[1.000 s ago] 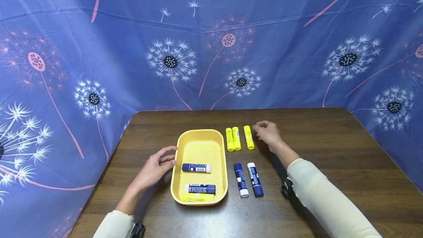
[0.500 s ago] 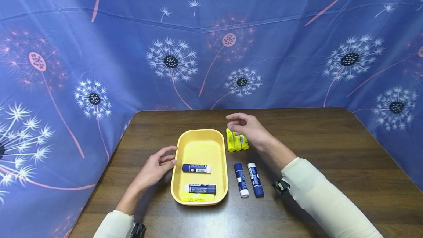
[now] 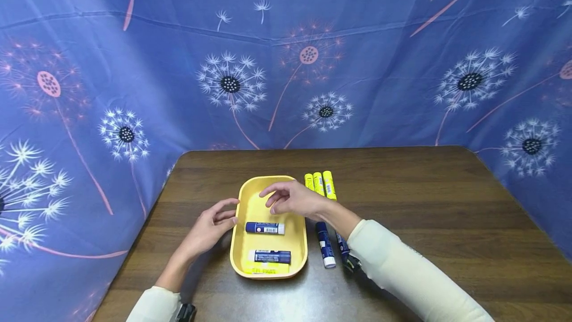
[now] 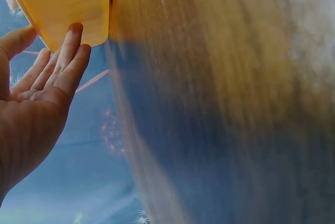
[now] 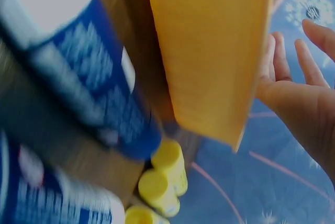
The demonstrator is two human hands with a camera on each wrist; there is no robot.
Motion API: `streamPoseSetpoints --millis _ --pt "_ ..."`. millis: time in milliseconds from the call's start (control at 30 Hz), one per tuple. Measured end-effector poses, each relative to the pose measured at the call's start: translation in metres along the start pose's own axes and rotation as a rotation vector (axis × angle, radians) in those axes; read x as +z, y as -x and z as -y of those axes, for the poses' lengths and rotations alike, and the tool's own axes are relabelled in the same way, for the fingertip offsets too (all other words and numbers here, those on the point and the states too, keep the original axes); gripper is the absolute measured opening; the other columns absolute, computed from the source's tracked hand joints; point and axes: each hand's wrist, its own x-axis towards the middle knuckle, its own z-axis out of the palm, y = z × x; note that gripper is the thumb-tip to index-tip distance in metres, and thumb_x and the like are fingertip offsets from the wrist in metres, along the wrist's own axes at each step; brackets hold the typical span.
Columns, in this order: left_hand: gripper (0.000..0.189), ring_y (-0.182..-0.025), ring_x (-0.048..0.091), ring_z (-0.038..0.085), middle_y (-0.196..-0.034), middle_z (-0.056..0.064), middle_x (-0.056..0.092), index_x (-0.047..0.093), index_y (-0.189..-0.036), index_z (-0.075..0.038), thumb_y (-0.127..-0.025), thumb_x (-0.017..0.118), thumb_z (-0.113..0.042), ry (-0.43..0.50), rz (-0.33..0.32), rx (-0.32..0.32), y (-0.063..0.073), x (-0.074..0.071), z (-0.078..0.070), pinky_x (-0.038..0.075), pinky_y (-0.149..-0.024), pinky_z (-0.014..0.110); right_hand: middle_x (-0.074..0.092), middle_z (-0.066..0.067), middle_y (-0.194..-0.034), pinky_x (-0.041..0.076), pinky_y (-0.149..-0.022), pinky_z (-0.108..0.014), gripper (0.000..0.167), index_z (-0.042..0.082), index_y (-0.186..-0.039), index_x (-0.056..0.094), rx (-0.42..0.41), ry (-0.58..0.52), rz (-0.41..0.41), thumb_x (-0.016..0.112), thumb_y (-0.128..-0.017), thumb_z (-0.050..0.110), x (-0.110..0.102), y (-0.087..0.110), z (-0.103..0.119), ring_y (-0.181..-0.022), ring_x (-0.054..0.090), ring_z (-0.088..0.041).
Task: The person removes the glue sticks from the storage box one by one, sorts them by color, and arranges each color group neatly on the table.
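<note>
A yellow tray [image 3: 270, 276] lies on the table. My left hand [image 3: 208, 227] touches its left side; in the left wrist view the hand's fingers [image 4: 67, 59] lie fairly straight against the outer wall. Over the tray's far half hovers my right hand [image 3: 297, 200], fingers loosely bent around nothing. Inside the tray lie a blue glue stick with a white end [image 3: 264, 228], another blue glue stick [image 3: 271, 256] and a yellow glue stick [image 3: 266, 268]. Right of the tray, yellow glue sticks [image 3: 329, 185] stand side by side, partly hidden by the right hand and wrist.
On the table right of the tray lie a blue glue stick [image 3: 325, 245] and a second blue glue stick [image 3: 342, 248], partly covered by my right sleeve. The brown wooden table [image 3: 429, 188] ends at a blue dandelion-print cloth [image 3: 384, 63].
The rightmost yellow glue stick has moved left against the other two. My right hand has gone left from beside them to above the tray. My left hand has stayed put.
</note>
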Motion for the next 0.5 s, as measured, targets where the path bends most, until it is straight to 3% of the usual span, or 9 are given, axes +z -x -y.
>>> streamPoseSetpoints --millis 100,300,500 --pt "0.047 -0.126 0.067 0.035 -0.133 0.025 0.068 0.054 -0.145 -0.011 -0.100 0.066 -0.009 0.002 -0.007 0.007 -0.001 0.002 0.000 0.056 -0.100 0.032 0.066 -0.033 -0.118 0.057 -0.083 -0.026 0.047 -0.003 -0.135 0.061 0.008 0.026 0.024 0.068 -0.089 -0.007 0.010 -0.008 -0.004 -0.090 0.067 -0.011" --pt "0.047 -0.125 0.068 0.035 -0.133 0.024 0.069 0.054 -0.145 -0.013 -0.100 0.067 -0.010 0.007 0.001 0.006 -0.001 0.001 0.000 0.056 -0.103 0.038 0.069 -0.018 -0.102 0.054 -0.077 -0.021 0.044 -0.003 -0.131 0.064 0.058 0.112 0.043 0.070 -0.088 -0.007 0.024 -0.019 -0.012 -0.083 0.063 -0.011" --pt "0.047 -0.126 0.067 0.036 -0.134 0.026 0.068 0.053 -0.146 -0.009 -0.100 0.065 -0.008 0.019 0.007 0.013 -0.001 0.000 0.002 0.056 -0.100 0.032 0.066 -0.012 -0.099 0.050 -0.072 -0.021 0.042 0.001 -0.123 0.069 0.126 0.228 0.032 0.073 -0.082 -0.010 0.036 -0.024 -0.019 -0.083 0.060 -0.013"
